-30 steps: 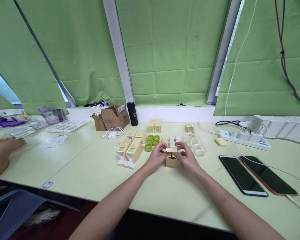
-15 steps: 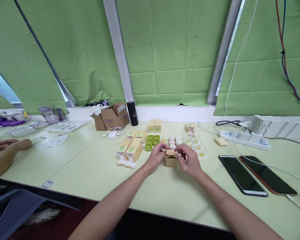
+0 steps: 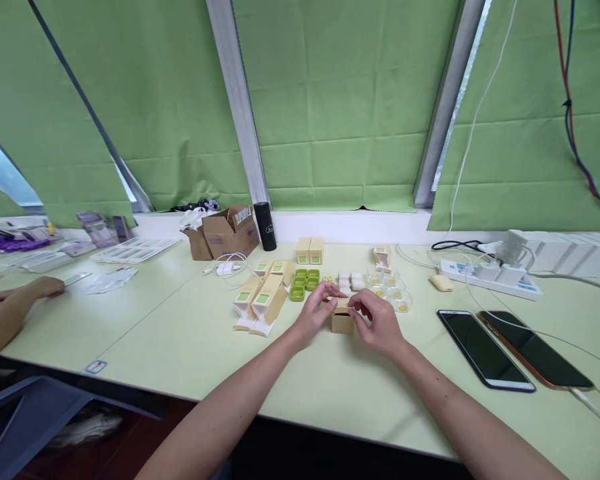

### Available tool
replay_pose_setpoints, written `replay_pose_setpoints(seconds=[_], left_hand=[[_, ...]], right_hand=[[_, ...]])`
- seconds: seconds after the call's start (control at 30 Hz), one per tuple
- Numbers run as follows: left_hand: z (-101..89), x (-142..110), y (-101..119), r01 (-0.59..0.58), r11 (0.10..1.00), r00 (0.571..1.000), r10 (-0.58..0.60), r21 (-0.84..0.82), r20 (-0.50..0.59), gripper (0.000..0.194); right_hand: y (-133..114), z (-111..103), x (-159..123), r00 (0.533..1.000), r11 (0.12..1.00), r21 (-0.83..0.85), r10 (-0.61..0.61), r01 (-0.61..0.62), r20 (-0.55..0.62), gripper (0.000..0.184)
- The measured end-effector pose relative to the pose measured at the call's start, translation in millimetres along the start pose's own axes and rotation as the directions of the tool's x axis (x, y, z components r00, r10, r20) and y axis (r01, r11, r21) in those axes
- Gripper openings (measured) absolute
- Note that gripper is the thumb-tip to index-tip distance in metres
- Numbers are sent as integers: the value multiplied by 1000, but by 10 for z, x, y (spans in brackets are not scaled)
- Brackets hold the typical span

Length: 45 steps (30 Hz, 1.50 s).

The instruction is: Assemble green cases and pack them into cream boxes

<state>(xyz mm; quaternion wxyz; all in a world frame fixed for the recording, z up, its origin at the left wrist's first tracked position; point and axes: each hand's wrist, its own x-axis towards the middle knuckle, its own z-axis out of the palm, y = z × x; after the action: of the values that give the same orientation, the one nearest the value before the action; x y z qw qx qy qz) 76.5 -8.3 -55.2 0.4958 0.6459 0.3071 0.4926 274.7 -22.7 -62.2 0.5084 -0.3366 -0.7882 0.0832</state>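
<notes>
A small tan cardboard box [image 3: 342, 324] stands on the table between my hands, its top flap partly lowered with a dark gap under it. My left hand [image 3: 316, 312] grips the box at its upper left, fingers curled. At the upper right edge, my right hand [image 3: 379, 321] pinches the flap between thumb and fingers. Just beyond lie green square cups [image 3: 304, 284], white rounded pieces [image 3: 351, 281], small yellow pieces [image 3: 327, 280] and clear domed parts with yellow centres [image 3: 391, 291]. Open-ended tan boxes with green labels [image 3: 263, 297] lie to the left.
Two closed tan boxes [image 3: 309, 251] and one open box [image 3: 382, 259] are at the back. A brown carton [image 3: 230, 233] and black bottle [image 3: 265, 227] stand behind left. Two phones [image 3: 485, 350], cables and a power strip [image 3: 490, 279] lie right. Another person's hand [image 3: 45, 288] is far left.
The box's top flap has come lower, and the dark opening has narrowed. My hands stay nearly in place. The other person's hand at far left has shifted slightly, near a flat pale piece.
</notes>
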Motion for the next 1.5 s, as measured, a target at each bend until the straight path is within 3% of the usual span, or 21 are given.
replay_pose_setpoints(seconds=[0.93, 1.37, 1.5], left_hand=[[16, -18, 28, -39, 987, 999, 34, 159, 37, 35], [1, -27, 47, -100, 967, 994, 88, 236, 62, 36], [-17, -30, 56, -149, 957, 989, 147, 247, 29, 32]], right_hand=[[42, -52, -9, 984, 986, -37, -161, 164, 71, 13], [58, -114, 6, 982, 995, -54, -75, 85, 173, 14], [70, -203, 29, 973, 995, -101, 25, -1, 230, 26]])
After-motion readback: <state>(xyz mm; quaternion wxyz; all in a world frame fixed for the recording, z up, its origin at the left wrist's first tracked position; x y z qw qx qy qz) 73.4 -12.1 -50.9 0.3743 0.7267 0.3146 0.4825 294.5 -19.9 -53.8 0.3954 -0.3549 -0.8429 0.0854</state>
